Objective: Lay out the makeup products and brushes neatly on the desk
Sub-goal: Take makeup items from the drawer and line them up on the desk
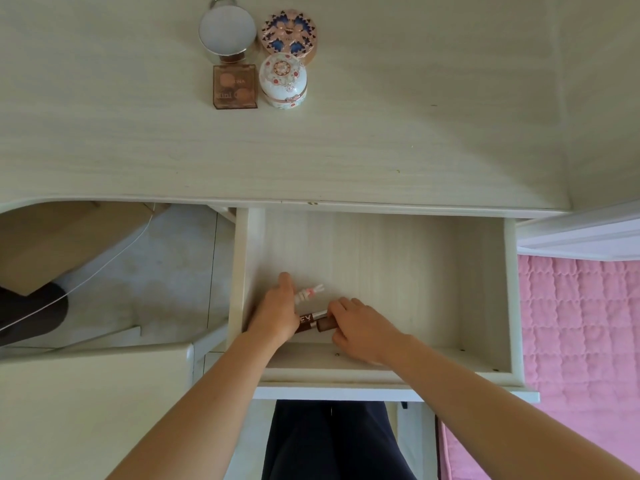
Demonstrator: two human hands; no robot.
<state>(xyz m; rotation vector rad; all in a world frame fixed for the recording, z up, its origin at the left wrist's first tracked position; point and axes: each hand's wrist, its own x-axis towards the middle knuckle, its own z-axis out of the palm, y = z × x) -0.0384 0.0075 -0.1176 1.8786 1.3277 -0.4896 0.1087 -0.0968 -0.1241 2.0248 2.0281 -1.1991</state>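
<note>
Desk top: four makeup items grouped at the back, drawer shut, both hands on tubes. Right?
Not quite. The head view shows the drawer pulled open, and both hands reach into it: left hand by the white tube, right hand at the brown tubes. The four items on the desk stand as said.

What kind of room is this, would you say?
Probably a bedroom with a vanity desk. A pale wooden desk holds decorated makeup compacts, its drawer is pulled open, and a pink quilted bedspread lies just to the right.
</note>
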